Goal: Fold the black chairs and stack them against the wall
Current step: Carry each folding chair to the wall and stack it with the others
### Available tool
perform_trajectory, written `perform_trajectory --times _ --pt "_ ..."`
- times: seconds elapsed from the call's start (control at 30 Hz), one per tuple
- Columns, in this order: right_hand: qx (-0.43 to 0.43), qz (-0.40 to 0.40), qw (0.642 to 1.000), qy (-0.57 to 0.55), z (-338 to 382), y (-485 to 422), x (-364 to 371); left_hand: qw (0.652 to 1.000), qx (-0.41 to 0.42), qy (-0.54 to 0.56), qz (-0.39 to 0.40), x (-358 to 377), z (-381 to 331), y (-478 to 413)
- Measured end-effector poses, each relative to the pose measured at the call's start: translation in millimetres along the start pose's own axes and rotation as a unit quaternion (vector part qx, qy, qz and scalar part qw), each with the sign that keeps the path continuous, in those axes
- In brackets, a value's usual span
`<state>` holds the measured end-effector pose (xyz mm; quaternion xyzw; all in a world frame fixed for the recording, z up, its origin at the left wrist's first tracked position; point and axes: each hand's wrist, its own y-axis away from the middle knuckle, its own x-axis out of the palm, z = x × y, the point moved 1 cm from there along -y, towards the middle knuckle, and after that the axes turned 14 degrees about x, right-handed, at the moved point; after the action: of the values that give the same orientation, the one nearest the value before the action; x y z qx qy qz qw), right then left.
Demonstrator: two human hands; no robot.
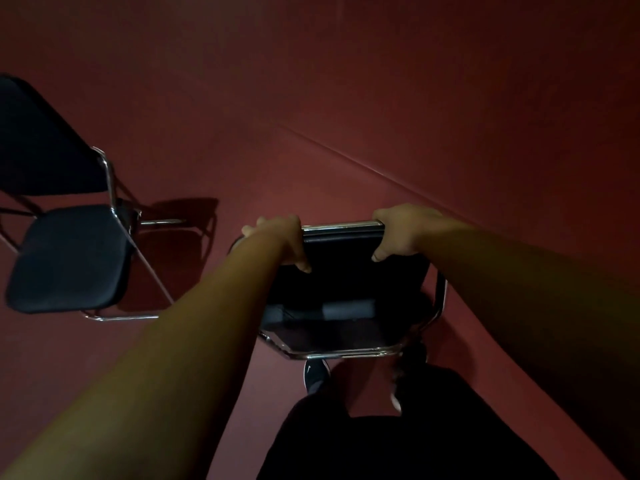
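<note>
A black chair (343,289) with a chrome tube frame hangs folded flat in front of me, its leg loop low near my shoes. My left hand (280,242) grips the left end of its top edge. My right hand (405,233) grips the right end, thumb on the near face. Both arms reach forward and down. A second black chair (69,258) stands unfolded on the floor at the left, seat toward me and backrest tilted away.
The dark red floor (214,341) meets a dark red wall (450,98) along a seam running from upper middle down to the right. My dark trousers and shoes (315,374) are just below the held chair. The light is dim.
</note>
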<state>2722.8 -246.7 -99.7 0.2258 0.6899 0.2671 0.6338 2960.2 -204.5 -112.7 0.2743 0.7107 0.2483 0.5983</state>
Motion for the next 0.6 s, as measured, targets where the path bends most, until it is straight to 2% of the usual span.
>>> perform_trajectory --times 0.13,0.23,0.47,0.6 --pt "-0.022 0.000 0.999 0.025 -14 -23 -10 1.000 -0.022 0.007 -0.005 -9 -12 -27" --pt "-0.039 0.037 0.998 0.016 -44 -49 -22 1.000 -0.020 0.012 -0.010 -23 -35 -56" --pt "-0.072 0.131 0.988 -0.024 -157 -122 -67 0.999 0.009 -0.042 0.017 -90 -138 -137" --pt "-0.058 0.119 0.989 -0.060 -234 -167 -107 0.997 0.038 -0.067 0.003 -152 -213 -190"
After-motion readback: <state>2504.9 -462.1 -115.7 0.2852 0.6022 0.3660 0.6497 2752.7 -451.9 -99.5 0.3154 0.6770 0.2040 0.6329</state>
